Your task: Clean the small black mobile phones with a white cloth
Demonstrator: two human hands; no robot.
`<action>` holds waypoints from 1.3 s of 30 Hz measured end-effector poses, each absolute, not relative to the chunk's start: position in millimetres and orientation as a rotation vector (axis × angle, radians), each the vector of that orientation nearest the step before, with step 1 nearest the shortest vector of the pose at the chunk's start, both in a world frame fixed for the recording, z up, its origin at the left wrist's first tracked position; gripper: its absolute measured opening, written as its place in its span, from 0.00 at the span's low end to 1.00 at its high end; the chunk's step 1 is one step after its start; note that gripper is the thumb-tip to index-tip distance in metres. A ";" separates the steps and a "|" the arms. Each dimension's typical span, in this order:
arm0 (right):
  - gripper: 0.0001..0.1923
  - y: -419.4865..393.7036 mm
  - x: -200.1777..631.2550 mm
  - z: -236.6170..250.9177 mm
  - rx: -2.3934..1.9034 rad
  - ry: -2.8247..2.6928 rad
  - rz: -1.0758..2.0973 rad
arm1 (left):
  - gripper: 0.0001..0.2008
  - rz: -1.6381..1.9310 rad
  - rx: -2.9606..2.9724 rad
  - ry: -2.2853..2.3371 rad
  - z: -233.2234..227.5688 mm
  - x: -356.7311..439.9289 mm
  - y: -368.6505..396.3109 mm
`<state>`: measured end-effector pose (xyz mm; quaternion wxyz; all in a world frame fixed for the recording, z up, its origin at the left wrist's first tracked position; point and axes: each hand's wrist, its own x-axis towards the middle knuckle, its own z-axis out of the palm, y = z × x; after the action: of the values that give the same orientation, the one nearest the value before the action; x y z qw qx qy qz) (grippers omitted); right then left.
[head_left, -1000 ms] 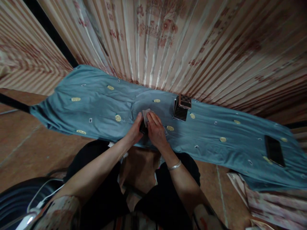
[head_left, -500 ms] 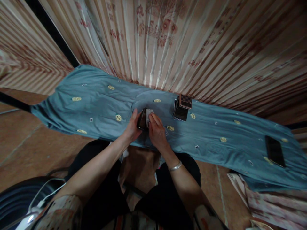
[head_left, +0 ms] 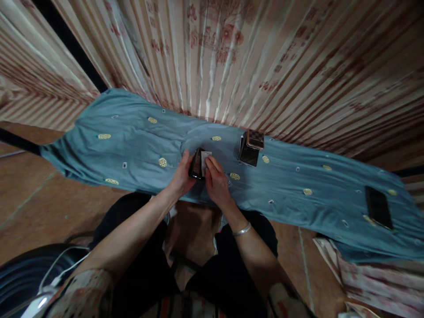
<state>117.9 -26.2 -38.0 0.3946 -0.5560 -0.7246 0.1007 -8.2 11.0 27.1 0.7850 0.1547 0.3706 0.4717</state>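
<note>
My left hand [head_left: 183, 177] is closed around the side of a dark, glossy phone [head_left: 196, 164], held tilted just above the blue cloth [head_left: 139, 145]. A small pale grey-white flat piece [head_left: 204, 160] is pinched in my right hand [head_left: 216, 177], beside the phone's right side. Whether it is cloth, paper or a card I cannot tell, and contact with the phone is unclear. To the right of my hands, a dark phone-like slab [head_left: 249, 157] lies on a small pile, with a brown checkered item [head_left: 255, 138] at its back end.
Another black phone [head_left: 379, 206] lies near the table's right end. A patterned curtain [head_left: 218, 79] hangs along the back edge. On the floor at left are a dark ribbed round object [head_left: 29, 274] and a white cable [head_left: 49, 265].
The phone has tilted slightly in my left hand, and my right fingers have shifted a little on the pale piece. Other things stay in place; the whole view has moved slightly.
</note>
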 end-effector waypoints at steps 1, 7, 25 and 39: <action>0.25 -25.7 118.5 -38.3 -1.402 -1.825 0.266 | 0.28 1.011 0.334 0.800 27.5 -7.9 11.0; 0.25 -34.1 109.4 -36.3 -1.390 -1.826 0.292 | 0.29 1.022 0.350 0.811 31.0 -12.5 15.3; 0.26 -41.6 106.4 -31.2 -1.373 -1.855 0.303 | 0.31 1.026 0.338 0.870 39.9 -13.9 18.0; 0.26 -49.1 99.5 -35.7 -1.323 -1.941 0.255 | 0.32 1.073 0.343 0.846 30.1 -21.6 28.6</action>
<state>99.5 -49.1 -35.7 0.3799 -0.5179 -0.7599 0.0999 -21.6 28.6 30.1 0.7619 0.1578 0.3891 0.4931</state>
